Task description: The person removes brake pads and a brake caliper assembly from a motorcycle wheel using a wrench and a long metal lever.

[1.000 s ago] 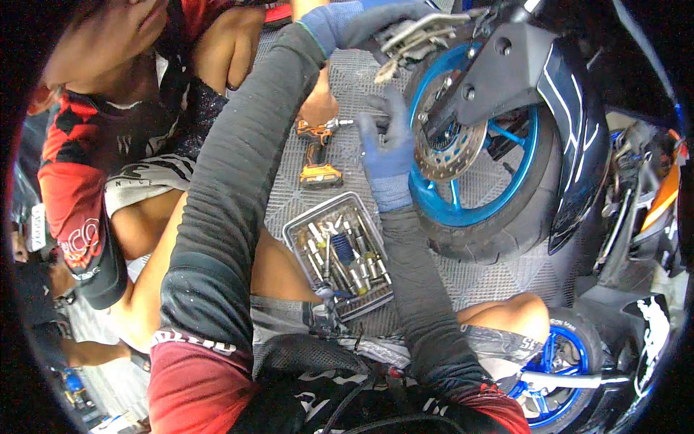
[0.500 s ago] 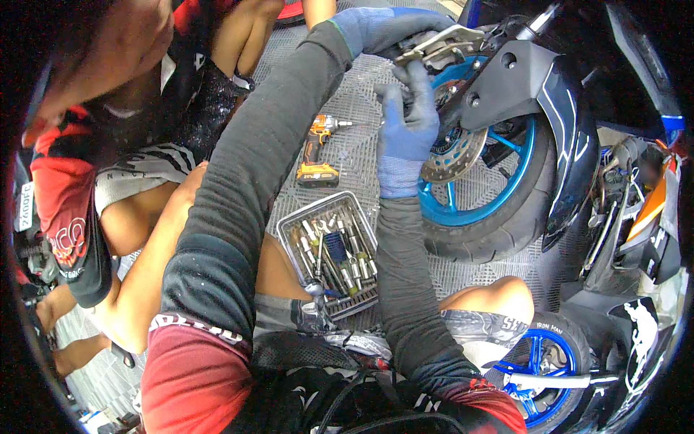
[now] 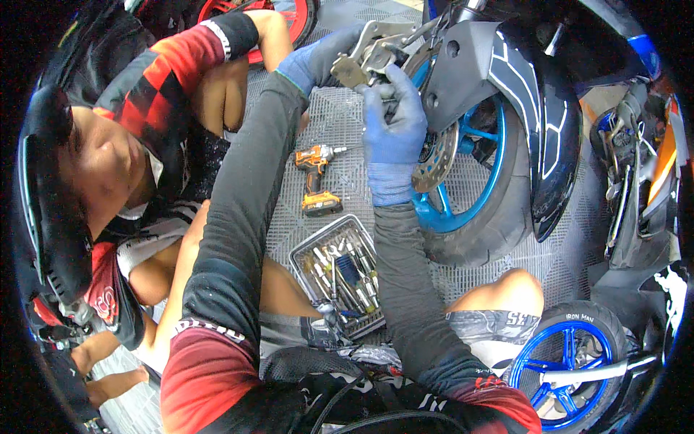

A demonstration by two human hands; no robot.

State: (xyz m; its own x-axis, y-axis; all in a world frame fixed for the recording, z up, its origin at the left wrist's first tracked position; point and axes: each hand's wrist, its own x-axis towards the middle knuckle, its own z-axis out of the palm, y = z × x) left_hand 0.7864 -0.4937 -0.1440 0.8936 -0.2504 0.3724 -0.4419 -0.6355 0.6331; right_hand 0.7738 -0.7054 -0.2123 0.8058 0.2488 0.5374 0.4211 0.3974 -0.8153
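My left hand (image 3: pixel 325 58), in a grey-blue glove, is closed on a metal brake caliper assembly (image 3: pixel 369 54) above the front wheel's edge. My right hand (image 3: pixel 392 134), gloved alike, has its fingers curled against the underside of that caliper, gripping it. Beside them are a dark grey fork cover (image 3: pixel 459 79), a turquoise wheel (image 3: pixel 470 206) with a tyre, and a perforated brake disc (image 3: pixel 434 173). An orange cordless drill (image 3: pixel 314 177) lies on the grey grid mat (image 3: pixel 275 202), left of my right hand. A plastic box (image 3: pixel 300 257) of sockets and tools sits nearer my lap.
A person (image 3: pixel 108 166) crouches close at my left, an arm stretched forward. A red wheel (image 3: pixel 293 25) is at the back. At right stand motorcycle parts with orange bodywork (image 3: pixel 661 173) and a blue wheel (image 3: pixel 542 354). My bent knee (image 3: pixel 506 293) is below the tyre.
My right hand has risen to the caliper and its fingers have curled onto it. The view has shifted, showing more of the person on the left and the red wheel.
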